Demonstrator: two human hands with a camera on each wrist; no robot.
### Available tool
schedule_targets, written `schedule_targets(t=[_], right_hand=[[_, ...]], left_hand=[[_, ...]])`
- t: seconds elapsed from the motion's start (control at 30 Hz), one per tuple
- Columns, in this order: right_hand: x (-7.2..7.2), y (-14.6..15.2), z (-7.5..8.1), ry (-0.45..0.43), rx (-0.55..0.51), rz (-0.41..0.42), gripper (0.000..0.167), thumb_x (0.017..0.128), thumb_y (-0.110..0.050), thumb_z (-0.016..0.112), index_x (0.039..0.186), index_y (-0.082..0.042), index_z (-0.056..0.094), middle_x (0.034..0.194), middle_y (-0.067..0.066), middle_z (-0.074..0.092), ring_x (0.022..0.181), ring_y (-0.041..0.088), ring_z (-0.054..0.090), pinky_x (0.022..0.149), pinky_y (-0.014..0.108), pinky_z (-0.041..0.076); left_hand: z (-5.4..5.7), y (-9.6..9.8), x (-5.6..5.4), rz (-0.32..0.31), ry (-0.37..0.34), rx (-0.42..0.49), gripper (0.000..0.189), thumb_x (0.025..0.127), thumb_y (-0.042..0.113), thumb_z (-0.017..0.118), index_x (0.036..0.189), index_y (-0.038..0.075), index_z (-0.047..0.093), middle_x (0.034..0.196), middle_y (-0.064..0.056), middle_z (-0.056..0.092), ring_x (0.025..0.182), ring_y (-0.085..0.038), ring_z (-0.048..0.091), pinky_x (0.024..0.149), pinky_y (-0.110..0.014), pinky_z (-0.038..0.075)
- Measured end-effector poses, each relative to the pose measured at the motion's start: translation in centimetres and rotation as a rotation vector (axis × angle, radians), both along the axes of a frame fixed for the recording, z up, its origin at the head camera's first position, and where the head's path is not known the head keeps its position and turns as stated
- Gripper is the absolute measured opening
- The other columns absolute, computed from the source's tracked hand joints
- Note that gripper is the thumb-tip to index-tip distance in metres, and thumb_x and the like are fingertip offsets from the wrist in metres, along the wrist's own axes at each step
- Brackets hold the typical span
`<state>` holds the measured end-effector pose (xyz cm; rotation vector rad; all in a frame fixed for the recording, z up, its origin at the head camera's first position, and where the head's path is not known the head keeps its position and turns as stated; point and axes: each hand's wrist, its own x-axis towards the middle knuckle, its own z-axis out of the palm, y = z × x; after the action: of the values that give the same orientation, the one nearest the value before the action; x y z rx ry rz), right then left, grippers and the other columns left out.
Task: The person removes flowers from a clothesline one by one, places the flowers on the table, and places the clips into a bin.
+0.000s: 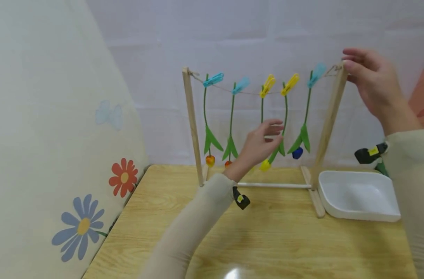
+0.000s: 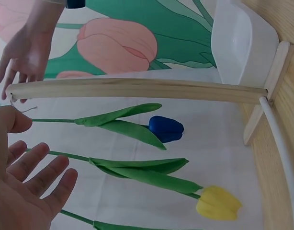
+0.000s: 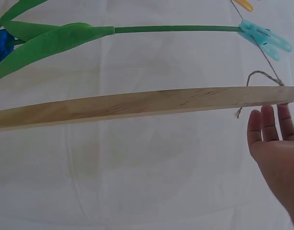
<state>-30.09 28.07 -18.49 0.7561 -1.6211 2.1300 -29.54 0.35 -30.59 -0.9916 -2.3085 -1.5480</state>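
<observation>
Five artificial tulips hang head-down from a string (image 1: 222, 88) on a wooden rack. Blue clothespins (image 1: 213, 80) and yellow clothespins (image 1: 267, 86) clip their stems. My left hand (image 1: 262, 141), fingers loosely spread and holding nothing, is before the middle stems and hides part of them. In the left wrist view its fingers overlap the stems of a blue tulip (image 2: 166, 129) and a yellow tulip (image 2: 218, 203). My right hand (image 1: 376, 79) is at the top of the right wooden post (image 1: 330, 124), fingertips right at the wood beside the string's knot (image 3: 280, 82).
The left post (image 1: 192, 124) stands opposite, with a white rod (image 1: 274, 185) joining the two low down. Beside the rack's right foot (image 1: 316, 203) is a white basin (image 1: 358, 215). All stand on a wood-grain table (image 1: 267, 240), with a white cloth (image 1: 198, 38) behind.
</observation>
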Motion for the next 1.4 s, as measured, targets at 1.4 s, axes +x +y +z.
schedule_targets(t=[1.4], right_hand=[[-2.2, 0.1, 1.4, -0.102, 0.439, -0.136, 0.022, 0.094, -0.004, 0.069, 0.116, -0.008, 0.074, 0.097, 0.0, 0.061, 0.089, 0.014, 0.056, 0.082, 0.02, 0.044]], left_hand=[[2.0, 8.6, -2.0, -0.014, -0.135, 0.139, 0.063, 0.098, 0.002, 0.064, 0.153, 0.019, 0.041, 0.131, -0.013, 0.063, 0.115, -0.012, 0.064, 0.088, -0.014, 0.053]])
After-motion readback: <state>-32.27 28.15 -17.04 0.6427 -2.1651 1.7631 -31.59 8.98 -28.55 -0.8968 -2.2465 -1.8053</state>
